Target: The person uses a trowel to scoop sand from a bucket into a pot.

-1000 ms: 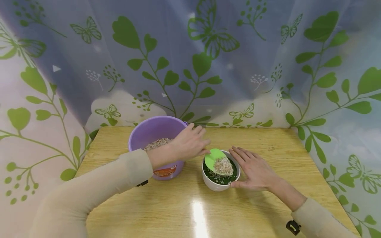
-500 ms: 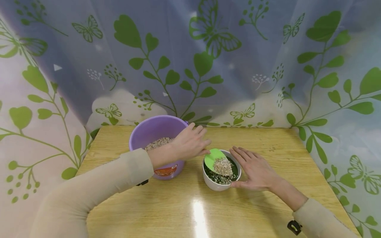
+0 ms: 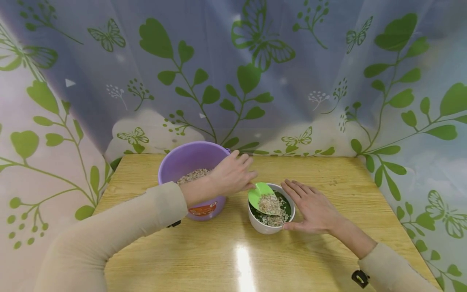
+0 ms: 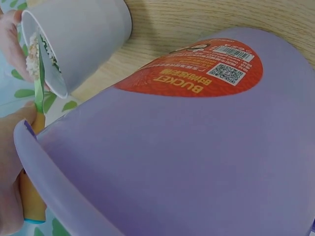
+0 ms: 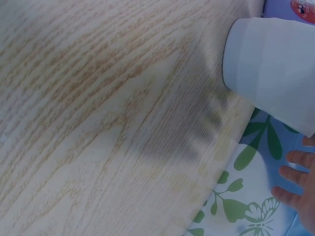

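Note:
My left hand [image 3: 233, 172] grips the orange handle [image 4: 31, 196] of a green scoop [image 3: 260, 191], its blade over a white pot [image 3: 265, 230]. Pale granules [image 3: 269, 203] lie on the blade and spill onto the dark green inside of the pot. Spread fingers of my right hand [image 3: 315, 209] rest against the pot's right rim, the thumb toward the front. In the right wrist view the pot [image 5: 275, 69] stands upright on the table, with fingertips of the right hand [image 5: 300, 182] near its rim.
A purple bucket [image 3: 166, 168] holding more granules stands left of the pot, under my left forearm. A few crumbs [image 3: 333, 183] lie on the wooden table [image 3: 204, 259] at the back right. A leaf-patterned curtain [image 3: 219, 81] hangs behind the table.
The scoop has tilted and shifted slightly left, and more granules lie in the pot. My right hand has stayed at the rim.

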Motion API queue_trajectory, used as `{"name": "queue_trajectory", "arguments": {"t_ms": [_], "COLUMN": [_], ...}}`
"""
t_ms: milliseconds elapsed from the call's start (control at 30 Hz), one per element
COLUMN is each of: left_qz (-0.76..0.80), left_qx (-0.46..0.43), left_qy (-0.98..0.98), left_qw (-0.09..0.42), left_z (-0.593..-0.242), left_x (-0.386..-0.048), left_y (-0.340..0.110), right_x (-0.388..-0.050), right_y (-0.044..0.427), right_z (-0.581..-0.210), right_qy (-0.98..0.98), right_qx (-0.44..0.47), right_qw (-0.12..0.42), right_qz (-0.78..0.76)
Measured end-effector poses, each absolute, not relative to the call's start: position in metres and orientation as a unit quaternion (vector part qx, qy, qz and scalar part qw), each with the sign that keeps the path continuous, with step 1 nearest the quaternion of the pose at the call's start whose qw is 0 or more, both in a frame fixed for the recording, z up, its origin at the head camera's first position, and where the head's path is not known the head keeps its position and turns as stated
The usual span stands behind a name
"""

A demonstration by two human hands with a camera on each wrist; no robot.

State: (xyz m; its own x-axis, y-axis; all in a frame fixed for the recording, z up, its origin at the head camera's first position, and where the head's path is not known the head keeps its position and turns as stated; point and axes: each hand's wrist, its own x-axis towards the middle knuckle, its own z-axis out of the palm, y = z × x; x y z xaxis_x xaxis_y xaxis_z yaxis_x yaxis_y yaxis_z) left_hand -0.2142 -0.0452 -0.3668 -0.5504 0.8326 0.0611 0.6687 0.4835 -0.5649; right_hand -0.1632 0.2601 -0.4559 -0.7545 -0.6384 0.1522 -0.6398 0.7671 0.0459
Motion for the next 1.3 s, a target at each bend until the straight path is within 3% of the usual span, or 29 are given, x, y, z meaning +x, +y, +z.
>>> {"name": "queue_trajectory", "arguments": {"t_ms": [867,1300], "left_qz": [0.264,0.261], "left_qx": [-0.454,-0.447], "left_qy": [-0.828,-0.836], "left_qw": [0.199,0.182], "left_z": [-0.361,-0.359], "left_x": [-0.218,-0.218], "left_y": [-0.052,-0.033], "right_x": [-0.164,-0.162], "right_y": [0.260,0.260], "right_z": [-0.456,-0.455], "right_qy": [-0.938,-0.936], "right_qx": [0.339,0.341], "right_qw": [0.077,0.083], "right_qz": [0.013,0.012]}}
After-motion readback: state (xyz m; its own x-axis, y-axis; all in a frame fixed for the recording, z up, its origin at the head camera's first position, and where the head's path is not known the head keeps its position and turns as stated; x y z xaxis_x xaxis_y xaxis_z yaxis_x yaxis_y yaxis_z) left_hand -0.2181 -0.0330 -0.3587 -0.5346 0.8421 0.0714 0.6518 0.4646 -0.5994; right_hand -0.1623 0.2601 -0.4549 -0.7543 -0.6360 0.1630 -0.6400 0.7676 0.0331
